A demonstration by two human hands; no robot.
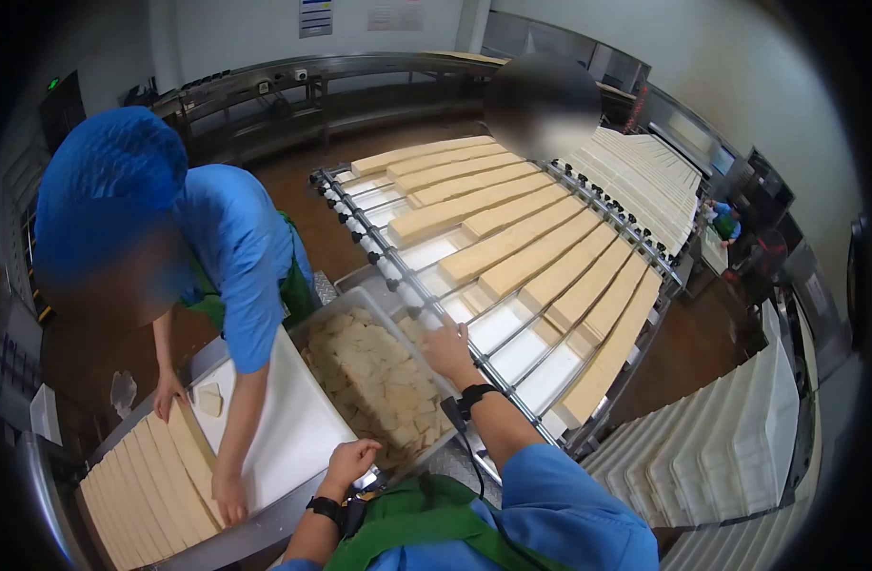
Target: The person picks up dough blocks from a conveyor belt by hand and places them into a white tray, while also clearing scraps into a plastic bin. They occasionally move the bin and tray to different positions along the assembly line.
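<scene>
My left hand (352,463) hangs at the near corner of a clear plastic bin (327,312), its fingers curled in. What it holds, if anything, is hidden. My right hand (447,349) is by the bin's right side, close to the metal rail (426,297) of a rack. Its fingers are bent, and I cannot make out anything in them. Inside the bin lie many pale, flat offcuts (369,371). Long cream-coloured slabs (541,257) lie side by side on the rack, over white boards.
To the left, a co-worker (236,228) in a blue cap leans over a tray of long strips (146,485), both hands on them. A white board (284,419) lies beside the strips. Stacked white trays (712,438) stand at right. Another person stands behind the rack.
</scene>
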